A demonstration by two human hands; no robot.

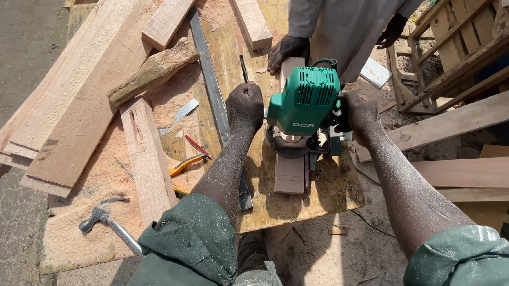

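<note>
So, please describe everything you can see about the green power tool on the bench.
The green router has a ribbed plastic motor housing with black trim and a round dark base. It stands upright on a narrow wooden strip lying on the sawdust-covered plywood bench. The left hand and the right hand grip its two sides. A co-worker's hand presses the strip's far end.

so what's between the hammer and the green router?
Head view: a sawdust-covered plank, orange-handled pliers, the left hand and its forearm between hammer and router.

Sunlit concrete ground (pixel 12 57), sawdusty workbench (pixel 304 198)
</note>
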